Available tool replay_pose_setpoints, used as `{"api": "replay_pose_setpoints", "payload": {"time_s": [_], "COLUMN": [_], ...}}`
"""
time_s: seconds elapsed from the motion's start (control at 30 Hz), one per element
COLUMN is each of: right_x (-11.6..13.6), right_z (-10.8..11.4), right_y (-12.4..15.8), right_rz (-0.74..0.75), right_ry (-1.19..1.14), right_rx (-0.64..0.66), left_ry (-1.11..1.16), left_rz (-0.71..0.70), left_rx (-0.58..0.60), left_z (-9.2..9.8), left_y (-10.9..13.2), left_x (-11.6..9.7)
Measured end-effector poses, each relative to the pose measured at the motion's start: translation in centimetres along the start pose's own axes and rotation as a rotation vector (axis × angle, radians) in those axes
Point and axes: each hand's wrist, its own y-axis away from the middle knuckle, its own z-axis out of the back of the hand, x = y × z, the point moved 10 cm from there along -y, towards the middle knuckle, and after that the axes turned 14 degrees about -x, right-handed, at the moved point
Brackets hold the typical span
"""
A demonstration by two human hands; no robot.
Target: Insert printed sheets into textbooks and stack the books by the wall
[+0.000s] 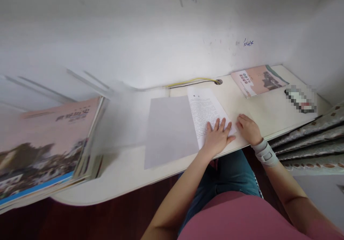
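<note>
Left hand: the left hand [218, 136] lies palm down with fingers spread, pressed flat on the lower right part of the printed page and grasping nothing.
Right hand: the right hand [249, 128] rests on the tabletop [129, 170] just beside the page's right edge, fingers loosely curled; whether they close on anything, I cannot tell. A pale wristband [264, 153] circles the wrist behind it.
Printed page: the white printed page [202, 114] is under the left hand and reaches beyond its fingertips, with rows of small text beneath a short heading.
Grey sheet: the plain grey sheet [170, 132] lies to the left of the left hand, bordering the page; any binding between them is unclear.
Cable hole: the round hole [219, 82] in the tabletop, beyond both hands, has a yellow cable [192, 79] and a dark cable [188, 85] leading to it.
Book stack: well to the left of the left hand, the stack of books [53, 136] is topped by a pink cover with a blue strip.
Pink book: the single pink book [258, 80] lies closed beyond the right hand.
Pixelated item: the dark-edged item [301, 99] sits to the right of the right hand, its face masked.
</note>
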Motion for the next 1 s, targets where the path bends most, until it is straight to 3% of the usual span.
{"api": "replay_pose_setpoints", "payload": {"time_s": [0.53, 0.67, 0.87, 1.0], "right_x": [-1.3, -1.5, -0.9, -0.3], "right_z": [0.4, 0.3, 0.1, -0.3], "right_y": [0.0, 0.1, 0.1, 0.4], "right_rz": [-0.129, -0.155, -0.091, -0.006], "right_ry": [-0.145, -0.168, -0.109, 0.013], "right_rx": [-0.064, -0.070, -0.068, -0.049], "left_ry": [0.026, 0.057, 0.042, 0.042], "left_rz": [0.028, 0.038, 0.010, -0.019], "left_rx": [0.045, 0.062, 0.037, 0.104], "left_z": [-0.3, -0.3, -0.6, -0.1], "left_y": [-0.6, -0.9, -0.1, 0.8], "left_x": [-0.5, -1.4, -3.3, -4.0]}}
